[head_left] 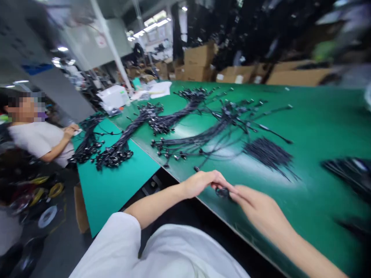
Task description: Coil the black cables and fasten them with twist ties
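In the head view, my left hand (203, 183) is closed around a black cable (222, 192), low over the front edge of the table. A dark plug-like end (196, 168) pokes out just beyond that hand's wrist. My right hand (259, 204) meets the left fingertips, its thumb and fingers pinched together at the same cable. Most of the cable is hidden by the fingers. Past my hands lies a loose bundle of black cables with connectors (199, 137). To its right is a flat pile of short, thin black strips (268, 153).
More cable bundles (130, 131) lie across the green table (319, 119) and a lighter green side table (116, 197). Dark bundles (348, 173) sit at the right. A co-worker (40, 135) works at the left. Cardboard boxes (199, 58) stand behind; a white box (114, 96) sits at the far corner.
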`<state>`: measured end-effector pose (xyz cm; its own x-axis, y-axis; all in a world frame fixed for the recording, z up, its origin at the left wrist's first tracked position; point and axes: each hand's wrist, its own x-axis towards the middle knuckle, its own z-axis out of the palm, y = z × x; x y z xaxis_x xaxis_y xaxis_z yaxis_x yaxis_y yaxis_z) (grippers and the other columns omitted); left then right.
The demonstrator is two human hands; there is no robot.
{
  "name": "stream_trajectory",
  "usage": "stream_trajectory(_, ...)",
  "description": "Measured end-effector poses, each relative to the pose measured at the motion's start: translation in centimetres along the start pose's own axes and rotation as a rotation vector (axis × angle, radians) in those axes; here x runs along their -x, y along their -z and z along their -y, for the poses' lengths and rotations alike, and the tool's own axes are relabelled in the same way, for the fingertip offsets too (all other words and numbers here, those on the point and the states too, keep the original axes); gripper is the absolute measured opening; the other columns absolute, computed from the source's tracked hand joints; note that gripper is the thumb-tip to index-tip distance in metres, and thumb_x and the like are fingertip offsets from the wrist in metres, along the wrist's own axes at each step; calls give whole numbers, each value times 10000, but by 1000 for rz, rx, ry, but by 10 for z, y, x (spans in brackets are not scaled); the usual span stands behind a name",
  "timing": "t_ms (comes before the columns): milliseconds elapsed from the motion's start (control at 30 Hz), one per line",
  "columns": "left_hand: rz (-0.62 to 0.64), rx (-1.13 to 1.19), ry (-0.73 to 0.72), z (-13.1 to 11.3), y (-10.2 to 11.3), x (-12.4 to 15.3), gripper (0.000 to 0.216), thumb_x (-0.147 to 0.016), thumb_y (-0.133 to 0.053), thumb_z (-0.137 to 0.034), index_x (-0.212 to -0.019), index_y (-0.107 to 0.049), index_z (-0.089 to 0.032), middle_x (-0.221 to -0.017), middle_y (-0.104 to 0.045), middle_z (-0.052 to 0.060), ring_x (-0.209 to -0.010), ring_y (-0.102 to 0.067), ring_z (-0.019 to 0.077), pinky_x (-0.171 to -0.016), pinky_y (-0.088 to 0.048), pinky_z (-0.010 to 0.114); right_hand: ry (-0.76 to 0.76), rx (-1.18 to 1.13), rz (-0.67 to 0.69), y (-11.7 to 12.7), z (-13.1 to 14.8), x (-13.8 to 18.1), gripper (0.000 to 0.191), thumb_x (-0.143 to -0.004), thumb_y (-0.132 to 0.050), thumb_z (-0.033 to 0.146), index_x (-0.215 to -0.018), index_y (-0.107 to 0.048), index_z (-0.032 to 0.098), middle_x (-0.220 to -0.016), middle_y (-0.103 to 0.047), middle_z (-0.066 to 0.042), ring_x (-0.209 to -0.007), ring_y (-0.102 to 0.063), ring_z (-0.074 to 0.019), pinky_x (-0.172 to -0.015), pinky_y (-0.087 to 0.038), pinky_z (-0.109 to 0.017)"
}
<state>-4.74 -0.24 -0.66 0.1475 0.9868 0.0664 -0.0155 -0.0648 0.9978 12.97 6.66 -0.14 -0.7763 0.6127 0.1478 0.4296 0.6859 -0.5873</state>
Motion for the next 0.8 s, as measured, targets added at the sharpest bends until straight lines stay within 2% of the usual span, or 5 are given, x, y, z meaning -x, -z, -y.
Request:
stream_trajectory(100, 83, -172, -61, -3, -10, 11, 320, -908, -563, -406, -794, -744, -168, -843, -610, 62, -861, -557, 171, -888, -425, 307, -104, -25, -97, 12, -2, -4, 322, -887, -424, 355, -626, -529, 199, -643, -610, -18, -601, -534, -149, -574, -360, -256)
stream_trajectory(267, -150, -15, 67, 26, -22, 8, 328, -784, -736, -395, -1010, -589, -207, -895, -504, -3, -748, -509, 112, -738, -453, 264, -82, -79, -203, 12, -3, 4, 268, -935, -441, 253, -715, -574, 180, -731, -617, -15, -690, -524, -129, -659, -337, -244)
stream_trajectory(500, -103, -260, -43, 27, -39, -2, 244, -867, -598, -284, -1090, -599, -187, -1006, -530, 56, -900, -543, 176, -858, -487, 329, -64, 427, -364, -10, 6, 16, 310, -997, -371, 304, -926, -631, 150, -835, -626, -79, -761, -489, -189, -653, -276, -321)
stream_trajectory(633, -2, -210, -12, 25, -35, -8, 592, -879, -535, -259, -1453, -396, -220, -1292, -518, 115, -1119, -564, 215, -1012, -457, 380, -110, 404, -248, -22, -11, 13, 346, -1016, -350, 353, -1063, -619, 141, -988, -641, -108, -854, -501, -210, -718, -327, -323)
stream_trajectory(800, 48, -522, 34, 22, -18, -14, 450, -929, -499, -364, -1351, -545, -214, -1197, -620, 109, -1056, -576, 228, -1005, -454, 423, -126, 426, -117, -26, -27, 16, 324, -1008, -386, 316, -939, -641, 129, -876, -608, -116, -822, -480, -220, -710, -309, -342)
